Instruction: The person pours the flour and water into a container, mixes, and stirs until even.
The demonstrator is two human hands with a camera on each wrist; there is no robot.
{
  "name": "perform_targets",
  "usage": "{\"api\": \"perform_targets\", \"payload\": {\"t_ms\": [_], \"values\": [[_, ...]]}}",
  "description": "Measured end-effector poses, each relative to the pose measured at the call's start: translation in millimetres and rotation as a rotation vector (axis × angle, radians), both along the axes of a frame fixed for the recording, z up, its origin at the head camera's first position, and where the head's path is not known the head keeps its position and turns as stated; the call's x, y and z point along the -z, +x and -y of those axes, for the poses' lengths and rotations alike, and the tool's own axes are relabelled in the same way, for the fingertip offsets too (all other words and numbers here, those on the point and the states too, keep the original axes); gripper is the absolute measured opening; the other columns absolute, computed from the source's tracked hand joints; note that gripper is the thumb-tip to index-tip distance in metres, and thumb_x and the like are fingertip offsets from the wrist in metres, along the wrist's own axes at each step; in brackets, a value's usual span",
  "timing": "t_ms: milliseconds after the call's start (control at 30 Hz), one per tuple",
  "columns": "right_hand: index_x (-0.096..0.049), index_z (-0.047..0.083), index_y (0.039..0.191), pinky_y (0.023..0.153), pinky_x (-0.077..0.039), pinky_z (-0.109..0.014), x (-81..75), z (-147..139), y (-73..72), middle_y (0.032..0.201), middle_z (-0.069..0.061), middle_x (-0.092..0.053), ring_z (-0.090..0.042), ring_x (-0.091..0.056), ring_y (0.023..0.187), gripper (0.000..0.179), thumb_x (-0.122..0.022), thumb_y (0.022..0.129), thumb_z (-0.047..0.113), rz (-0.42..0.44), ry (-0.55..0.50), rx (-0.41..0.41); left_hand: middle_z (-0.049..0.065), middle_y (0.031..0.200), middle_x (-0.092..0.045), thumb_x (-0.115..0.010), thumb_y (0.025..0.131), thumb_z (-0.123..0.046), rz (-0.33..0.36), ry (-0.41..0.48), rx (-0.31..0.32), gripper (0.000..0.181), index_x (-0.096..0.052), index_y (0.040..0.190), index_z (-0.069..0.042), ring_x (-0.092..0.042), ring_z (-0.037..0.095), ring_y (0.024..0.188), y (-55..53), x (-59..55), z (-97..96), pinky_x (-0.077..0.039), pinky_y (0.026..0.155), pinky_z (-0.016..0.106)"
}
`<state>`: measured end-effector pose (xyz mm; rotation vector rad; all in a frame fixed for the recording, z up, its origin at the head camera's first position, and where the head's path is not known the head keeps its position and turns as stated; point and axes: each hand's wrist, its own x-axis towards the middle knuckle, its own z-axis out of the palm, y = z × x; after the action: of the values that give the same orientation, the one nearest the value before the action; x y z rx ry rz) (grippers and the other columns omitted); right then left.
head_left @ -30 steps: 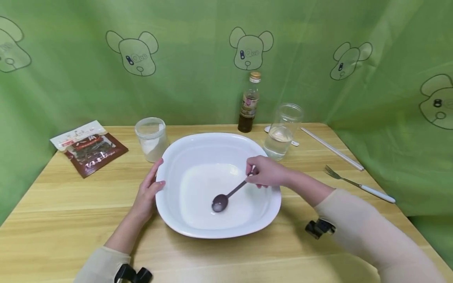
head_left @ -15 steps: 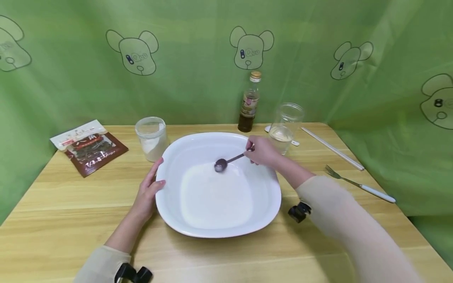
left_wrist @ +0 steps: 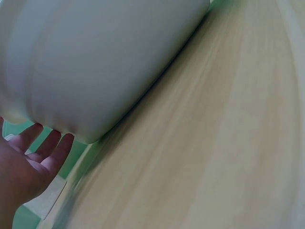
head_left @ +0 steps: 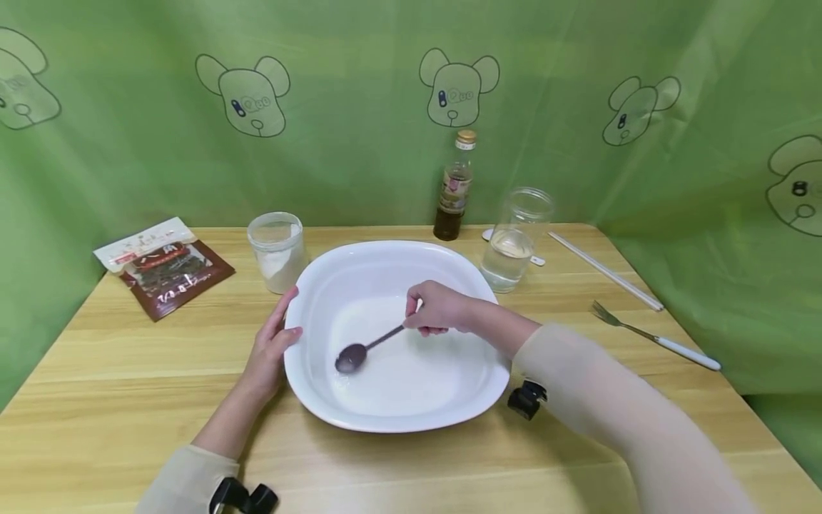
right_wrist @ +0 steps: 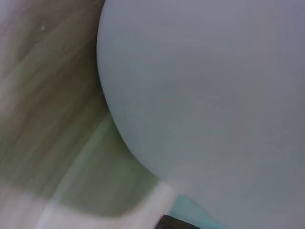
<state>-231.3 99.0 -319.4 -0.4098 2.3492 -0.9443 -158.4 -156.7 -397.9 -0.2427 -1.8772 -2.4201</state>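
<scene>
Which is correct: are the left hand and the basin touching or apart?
Touching. In the head view, the left hand holds the basin by its rim, thumb over the edge.

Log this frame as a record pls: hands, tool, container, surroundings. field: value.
left_hand: left hand holds the white basin at its left rim
right_hand: right hand pinches the dark spoon by its handle
spoon_bowl: within the basin, toward its left; contact with the bottom unclear
back_left: brown-and-white packet, jar of white powder
behind_basin: bottle of dark liquid, upright
back_right: glass jar of clear liquid, pale chopsticks
right: fork with white handle
backdrop: green curtain
</scene>
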Motion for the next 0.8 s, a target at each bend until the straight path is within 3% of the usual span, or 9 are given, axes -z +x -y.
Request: {"api": "perform_targets", "payload": {"t_ms": [167,333,633,700,800], "values": [[-0.049,0.003,0.075,0.035,-0.030,-0.017,-21.0,-24.4,12.0,0.050,-0.006,-0.049,-0.011,-0.038,0.039,0.009,-0.057,0.076,0.003,-0.057,0.130,-0.134,0.008,0.134,-0.026,-0.042,0.078,-0.005,0.022,-0.006,0.003,0.061,-0.025,0.136,-0.012,-0.043,0.019,0.103,0.9,-1.7,0.2,-0.047,0.077,0.027],[-0.048,0.002,0.074,0.038,-0.037,-0.019,-39.9,-55.4,8.1,0.052,-0.006,-0.049,-0.012,-0.044,0.042,0.008,-0.056,0.073,-0.001,-0.181,0.204,-0.161,0.007,0.134,-0.027,-0.042,0.079,-0.005,0.029,-0.017,0.006,0.061,-0.025,0.137,-0.013,-0.043,0.019,0.103,1.1,-2.6,0.9,-0.047,0.077,0.029],[-0.049,0.002,0.071,0.044,-0.039,-0.025,-48.1,-65.1,-16.6,0.054,-0.004,-0.051,-0.015,-0.048,0.047,0.003,-0.052,0.072,0.000,-0.518,0.321,-0.032,0.007,0.134,-0.027,-0.042,0.079,-0.004,0.030,-0.006,0.007,0.061,-0.025,0.136,-0.012,-0.043,0.020,0.102,0.4,-1.2,1.5,-0.048,0.077,0.030],[-0.049,0.002,0.070,0.045,-0.039,-0.026,-46.9,-60.2,-20.9,0.056,-0.005,-0.051,-0.017,-0.048,0.049,0.003,-0.051,0.070,0.000,-0.562,0.325,0.007,0.008,0.134,-0.026,-0.042,0.078,-0.004,0.025,-0.004,0.011,0.061,-0.025,0.136,-0.012,-0.043,0.020,0.103,-0.2,-0.8,1.1,-0.048,0.076,0.029],[-0.049,0.001,0.071,0.044,-0.041,-0.026,-43.1,-51.7,-26.8,0.058,-0.007,-0.052,-0.018,-0.049,0.050,0.003,-0.050,0.070,-0.001,-0.553,0.274,0.092,0.008,0.133,-0.027,-0.042,0.078,-0.004,0.019,-0.004,0.011,0.061,-0.025,0.136,-0.012,-0.044,0.020,0.102,-0.8,-0.8,1.2,-0.048,0.075,0.028]]}}
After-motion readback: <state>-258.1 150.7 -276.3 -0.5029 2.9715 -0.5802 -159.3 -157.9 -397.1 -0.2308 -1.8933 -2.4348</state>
